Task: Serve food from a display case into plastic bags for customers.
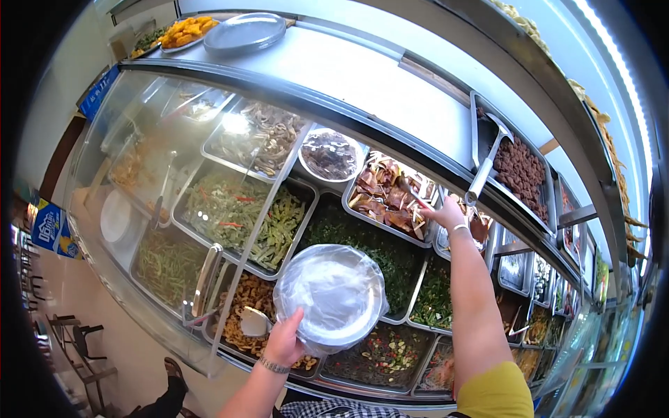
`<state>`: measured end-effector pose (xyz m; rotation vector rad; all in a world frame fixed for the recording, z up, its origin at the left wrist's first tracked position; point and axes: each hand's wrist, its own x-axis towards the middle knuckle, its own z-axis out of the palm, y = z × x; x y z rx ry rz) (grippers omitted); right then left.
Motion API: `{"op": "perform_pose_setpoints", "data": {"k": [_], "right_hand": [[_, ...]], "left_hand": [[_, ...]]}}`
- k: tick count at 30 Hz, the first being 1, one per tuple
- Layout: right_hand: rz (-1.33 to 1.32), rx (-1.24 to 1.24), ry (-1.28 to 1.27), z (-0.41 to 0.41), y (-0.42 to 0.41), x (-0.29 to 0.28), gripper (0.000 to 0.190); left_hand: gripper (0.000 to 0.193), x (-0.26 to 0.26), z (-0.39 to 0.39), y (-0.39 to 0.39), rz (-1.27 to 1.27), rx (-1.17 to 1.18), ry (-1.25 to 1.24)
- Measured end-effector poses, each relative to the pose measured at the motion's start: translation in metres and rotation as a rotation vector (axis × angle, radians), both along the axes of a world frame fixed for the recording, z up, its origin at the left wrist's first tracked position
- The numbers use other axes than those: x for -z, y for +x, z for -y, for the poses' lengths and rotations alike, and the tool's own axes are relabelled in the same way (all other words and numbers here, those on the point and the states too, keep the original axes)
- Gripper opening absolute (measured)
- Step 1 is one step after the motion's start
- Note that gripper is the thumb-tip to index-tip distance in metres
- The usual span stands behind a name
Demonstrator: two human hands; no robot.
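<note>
My left hand [286, 337] grips the near left rim of a round plate [330, 298] wrapped in clear plastic, held level above the food trays. My right hand [447, 213] reaches to the far side of the display case and is closed on the handle of a serving utensil [416, 197]. The utensil's head is down in a metal tray of sliced braised meat [389, 204] with pale strips. Left of that tray stands a white bowl of dark food [331, 154] under plastic film. Beneath the plate lies a tray of chopped leafy greens [345, 222].
A curved clear guard [172, 172] covers the left trays, including sliced green vegetables [282, 230]. A ladle [488, 162] rests over the minced meat tray [520, 177] on the upper ledge. Grey plates [245, 32] stand at the back left. Another person's foot [175, 372] shows below.
</note>
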<state>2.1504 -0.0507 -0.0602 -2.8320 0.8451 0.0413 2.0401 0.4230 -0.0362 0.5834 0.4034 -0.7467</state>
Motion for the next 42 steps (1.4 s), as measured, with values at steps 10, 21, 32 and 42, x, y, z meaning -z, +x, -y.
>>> {"op": "perform_pose_setpoints", "data": {"k": [10,21,32,42], "right_hand": [[0.138,-0.014,0.104,-0.029,0.013,0.004,0.049],[0.378,-0.134,0.192,-0.035,-0.054,-0.048,0.036],[0.062,-0.296,0.432,-0.132,-0.097,-0.122,0.042],[-0.199,-0.462,0.312,-0.164,-0.088,-0.223,0.051]], "left_hand": [[0.044,0.009,0.045,0.037,0.055,0.027,-0.110],[0.050,0.013,0.075,0.049,0.124,-0.003,-0.108],[0.039,0.033,0.125,0.070,0.078,0.019,-0.152],[0.039,0.060,0.092,0.060,-0.063,0.001,-0.253]]}}
